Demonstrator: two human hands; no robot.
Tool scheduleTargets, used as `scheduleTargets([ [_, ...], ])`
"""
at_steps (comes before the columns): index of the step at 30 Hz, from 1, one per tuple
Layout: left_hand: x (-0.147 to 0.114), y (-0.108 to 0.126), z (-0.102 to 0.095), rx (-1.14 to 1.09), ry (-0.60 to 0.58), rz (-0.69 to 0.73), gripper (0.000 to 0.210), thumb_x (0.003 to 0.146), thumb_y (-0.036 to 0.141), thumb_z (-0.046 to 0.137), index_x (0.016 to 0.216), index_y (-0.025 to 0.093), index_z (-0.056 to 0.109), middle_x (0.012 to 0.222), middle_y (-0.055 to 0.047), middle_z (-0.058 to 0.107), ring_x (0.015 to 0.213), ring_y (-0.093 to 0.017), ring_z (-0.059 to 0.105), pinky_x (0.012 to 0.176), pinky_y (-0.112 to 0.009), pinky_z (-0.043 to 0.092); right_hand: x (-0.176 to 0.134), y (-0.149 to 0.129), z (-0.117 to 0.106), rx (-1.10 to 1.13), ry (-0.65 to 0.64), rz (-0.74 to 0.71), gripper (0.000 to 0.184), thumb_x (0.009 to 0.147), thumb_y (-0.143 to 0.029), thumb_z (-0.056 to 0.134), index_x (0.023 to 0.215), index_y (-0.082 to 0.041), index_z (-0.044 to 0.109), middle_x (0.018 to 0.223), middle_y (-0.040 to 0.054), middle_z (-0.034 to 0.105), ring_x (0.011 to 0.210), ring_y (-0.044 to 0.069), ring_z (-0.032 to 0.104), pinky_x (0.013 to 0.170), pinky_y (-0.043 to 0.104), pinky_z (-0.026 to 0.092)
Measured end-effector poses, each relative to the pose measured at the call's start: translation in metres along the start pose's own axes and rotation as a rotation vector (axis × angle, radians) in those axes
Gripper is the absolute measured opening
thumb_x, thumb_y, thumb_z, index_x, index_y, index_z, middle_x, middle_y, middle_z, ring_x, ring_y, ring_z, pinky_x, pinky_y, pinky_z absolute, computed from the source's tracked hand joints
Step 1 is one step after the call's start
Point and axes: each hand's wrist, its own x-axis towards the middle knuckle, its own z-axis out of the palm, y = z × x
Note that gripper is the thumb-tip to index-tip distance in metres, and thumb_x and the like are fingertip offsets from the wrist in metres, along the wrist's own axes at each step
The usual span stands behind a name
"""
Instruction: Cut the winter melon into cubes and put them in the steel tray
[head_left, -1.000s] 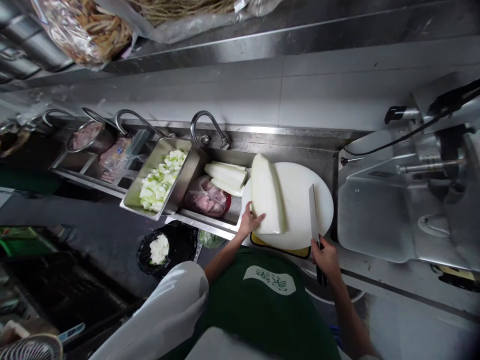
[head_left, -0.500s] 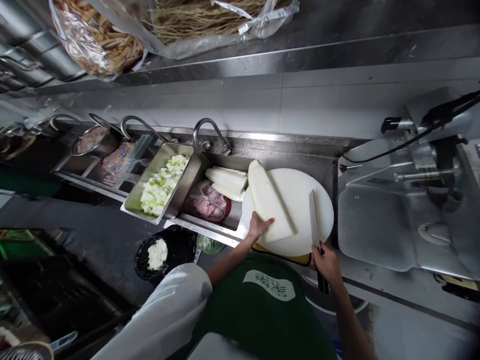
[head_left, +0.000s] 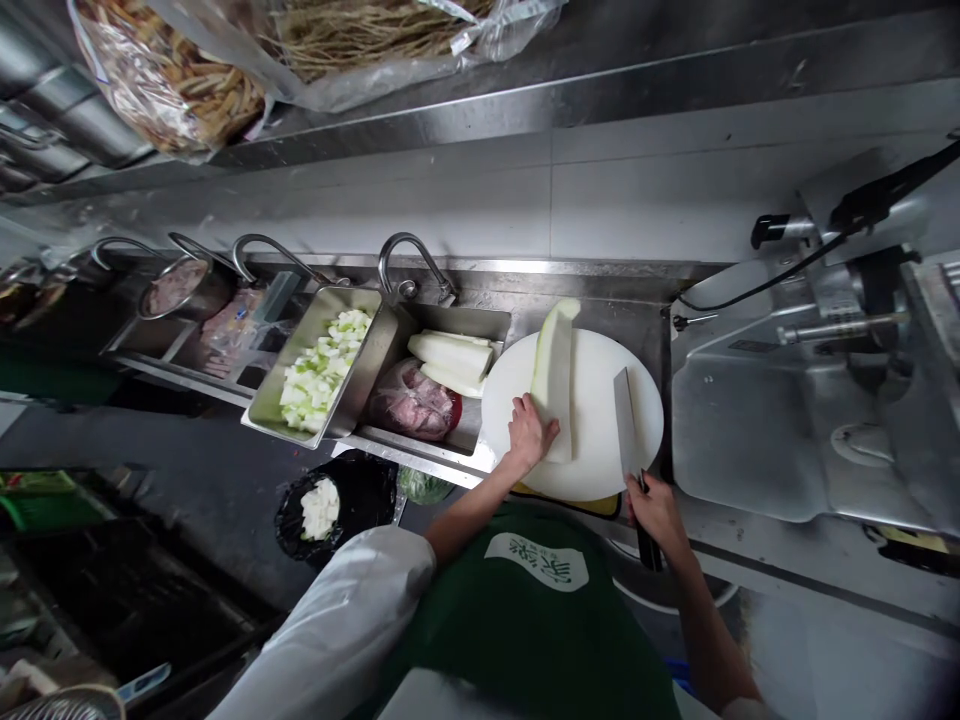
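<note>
A long pale gourd piece (head_left: pixel 553 390) with a green edge is tilted up on its side on the round white cutting board (head_left: pixel 600 440). My left hand (head_left: pixel 529 432) grips its near-left side, with the fingers bent against the flesh. In my right hand (head_left: pixel 658 510) is the black handle of a kitchen knife (head_left: pixel 625 420), its broad blade pointing away from me over the board's right part. The blade is apart from the gourd. More pale gourd pieces (head_left: pixel 454 358) lie in the sink left of the board.
Left of the board, a steel pan (head_left: pixel 251 415) of diced gourd rests across the sink. Bagged meat (head_left: pixel 416 400) lies in the sink. A black-lined bin (head_left: pixel 285 510) stands below. To the right is a slicing machine (head_left: pixel 750 440); a shelf (head_left: pixel 637 95) runs above.
The gourd piece has been turned from lying flat onto its side, and its far end has swung right. My left hand moved right with it. The knife is still in my right hand.
</note>
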Motion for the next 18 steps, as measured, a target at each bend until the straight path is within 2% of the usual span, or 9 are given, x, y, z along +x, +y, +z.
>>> scheduleTargets([
  [3, -0.008, 0.017, 0.006, 0.054, -0.046, 0.078, 0.077, 0.083, 0.03, 0.071, 0.146, 0.019, 0.028, 0.139, -0.018, 0.042, 0.125, -0.034, 0.055, 0.098, -0.043, 0.05, 0.002, 0.008, -0.002, 0.011, 0.016, 0.005, 0.035, 0.08, -0.058, 0.053, 0.075, -0.023, 0.054, 0.049, -0.0034, 0.054, 0.037, 0.016, 0.051, 0.04, 0.028, 0.042],
  [7, -0.014, 0.03, 0.008, -0.02, -0.257, 0.081, 0.106, 0.079, 0.026, 0.071, 0.161, 0.027, 0.004, 0.146, -0.02, 0.039, 0.11, -0.032, 0.066, 0.097, -0.042, 0.05, 0.0, 0.016, -0.005, -0.016, 0.032, -0.029, 0.037, 0.084, -0.059, 0.052, 0.072, -0.024, 0.052, 0.049, -0.0022, 0.055, 0.039, 0.015, 0.051, 0.042, 0.027, 0.043],
  [10, -0.008, 0.032, 0.001, -0.016, -0.326, 0.101, 0.106, 0.079, 0.028, 0.071, 0.162, 0.031, 0.004, 0.143, -0.017, 0.045, 0.114, -0.033, 0.065, 0.101, -0.042, 0.047, -0.003, 0.016, -0.004, -0.034, 0.02, -0.017, 0.035, 0.086, -0.055, 0.049, 0.07, -0.024, 0.051, 0.047, -0.0021, 0.054, 0.038, 0.015, 0.05, 0.043, 0.027, 0.041],
  [13, 0.0, 0.036, -0.003, -0.005, -0.368, 0.134, 0.104, 0.081, 0.033, 0.071, 0.163, 0.028, 0.007, 0.139, -0.017, 0.051, 0.121, -0.035, 0.061, 0.104, -0.043, 0.046, -0.004, 0.013, -0.004, -0.058, 0.02, -0.028, 0.033, 0.088, -0.05, 0.046, 0.069, -0.024, 0.05, 0.046, -0.0022, 0.053, 0.037, 0.015, 0.05, 0.045, 0.027, 0.041],
  [18, -0.001, 0.049, 0.01, 0.111, -0.39, 0.139, 0.103, 0.08, 0.037, 0.072, 0.163, 0.024, 0.012, 0.142, -0.024, 0.046, 0.117, -0.041, 0.063, 0.102, -0.05, 0.046, -0.009, 0.002, -0.007, -0.087, 0.022, -0.043, 0.031, 0.09, -0.045, 0.043, 0.067, -0.024, 0.048, 0.042, -0.0022, 0.05, 0.037, 0.015, 0.05, 0.047, 0.026, 0.039],
])
